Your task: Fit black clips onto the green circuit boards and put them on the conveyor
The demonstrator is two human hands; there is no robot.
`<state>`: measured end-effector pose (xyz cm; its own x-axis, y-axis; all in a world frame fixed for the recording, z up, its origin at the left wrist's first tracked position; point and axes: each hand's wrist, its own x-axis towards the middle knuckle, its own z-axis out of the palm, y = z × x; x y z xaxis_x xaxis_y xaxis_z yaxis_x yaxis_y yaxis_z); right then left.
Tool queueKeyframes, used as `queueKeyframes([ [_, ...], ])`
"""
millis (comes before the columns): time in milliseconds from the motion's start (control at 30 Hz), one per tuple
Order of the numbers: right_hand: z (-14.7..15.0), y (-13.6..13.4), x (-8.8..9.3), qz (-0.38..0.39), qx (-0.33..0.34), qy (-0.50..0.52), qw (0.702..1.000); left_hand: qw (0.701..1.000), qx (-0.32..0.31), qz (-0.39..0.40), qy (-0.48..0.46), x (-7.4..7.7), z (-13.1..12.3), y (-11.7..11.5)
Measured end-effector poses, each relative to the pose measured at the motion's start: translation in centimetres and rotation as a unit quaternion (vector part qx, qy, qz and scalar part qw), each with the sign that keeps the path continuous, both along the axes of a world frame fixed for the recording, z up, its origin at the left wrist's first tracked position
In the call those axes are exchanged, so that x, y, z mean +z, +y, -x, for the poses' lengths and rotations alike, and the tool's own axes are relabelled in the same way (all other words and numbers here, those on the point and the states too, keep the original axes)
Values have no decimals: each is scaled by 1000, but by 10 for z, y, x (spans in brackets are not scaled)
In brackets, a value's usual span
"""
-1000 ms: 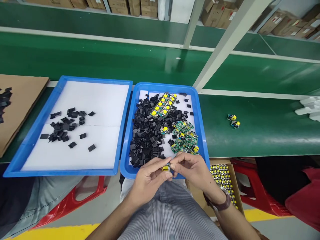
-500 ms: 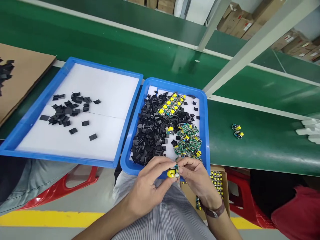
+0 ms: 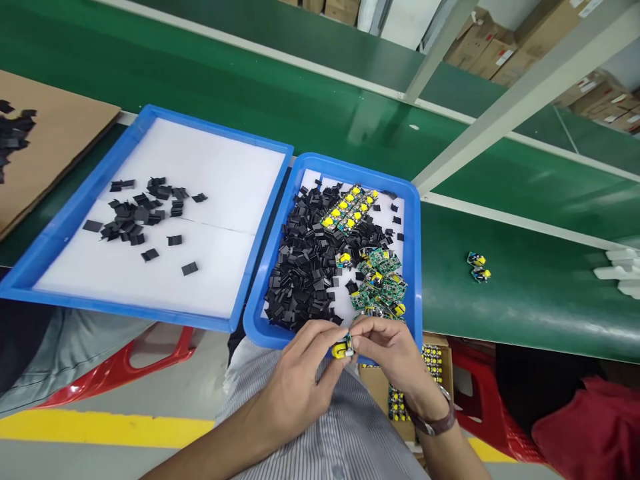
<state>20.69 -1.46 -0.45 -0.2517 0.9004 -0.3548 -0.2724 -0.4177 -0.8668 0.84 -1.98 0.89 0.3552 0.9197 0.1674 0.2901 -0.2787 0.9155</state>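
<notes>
At the near rim of the rounded blue tray (image 3: 416, 267), the person's two hands meet over a small circuit board with a yellow part (image 3: 341, 350). The left hand (image 3: 303, 373) pinches it between thumb and forefinger from the left, the remaining fingers lying close together. The right hand (image 3: 393, 353) has its thumb and forefinger pressed together on the board's right edge; whether those fingertips grip anything more, I cannot tell.

Inside the rounded blue tray, a heap of black pieces (image 3: 305, 267) covers the left side. A block of yellow-topped boards (image 3: 350, 208) rests on the heap toward the far rim, a pile of green boards (image 3: 383, 283) lies at the right side, and a lone board (image 3: 344, 260) sits between heap and pile.

Just left of the rounded blue tray is a wider tray (image 3: 120, 310) holding scattered black bits (image 3: 133, 217). To its right, apart from it, two boards (image 3: 481, 274) lie on the green bench (image 3: 525, 300). Below its near right corner is a carton (image 3: 449, 373) containing boards in rows.
</notes>
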Motion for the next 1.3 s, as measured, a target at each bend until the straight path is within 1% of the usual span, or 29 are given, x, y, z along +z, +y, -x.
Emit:
queueKeyframes([
  [100,1,-4,-9,3,-19,24,1000,999,7,13,-35,0,-2,-2],
  [167,0,-6,-10,-16,-33,13,999,999,5,18,-47,1,-3,-3],
  [267,-2,-10,-1,-75,-37,-50,995,998,5,21,-54,2,-2,-4],
  [367,-6,-13,11,-125,-16,-141,982,998,-1,18,-55,2,-1,-4],
  [433,-8,-13,15,-112,1,-147,983,998,-15,5,-57,3,0,-4],
  [500,-9,-13,14,-72,10,-104,992,997,-31,-10,-65,3,-1,-3],
  [567,-7,-14,9,-35,5,-51,998,997,-36,-12,-72,4,-1,-2],
  [700,1,-17,-2,11,-53,25,998,997,-19,4,-72,5,0,-3],
  [800,6,-19,-4,21,-79,50,995,997,-28,4,-67,5,0,-4],
  [900,6,-23,0,-9,-79,21,997,997,-31,5,-65,6,1,-4],
  [1000,1,-28,10,-52,-67,-76,993,998,-25,3,-65,6,2,-4],
  [1100,-3,-30,22,-74,-45,-176,981,997,-32,2,-75,5,3,-4],
  [1167,-3,-29,26,-65,-29,-179,981,995,-38,-5,-92,3,3,-4],
  [1233,-2,-27,25,-39,-17,-138,990,993,-41,-14,-106,1,3,-3],
  [1300,-1,-25,22,-17,-19,-98,995,993,-41,-17,-109,1,3,-3],
])
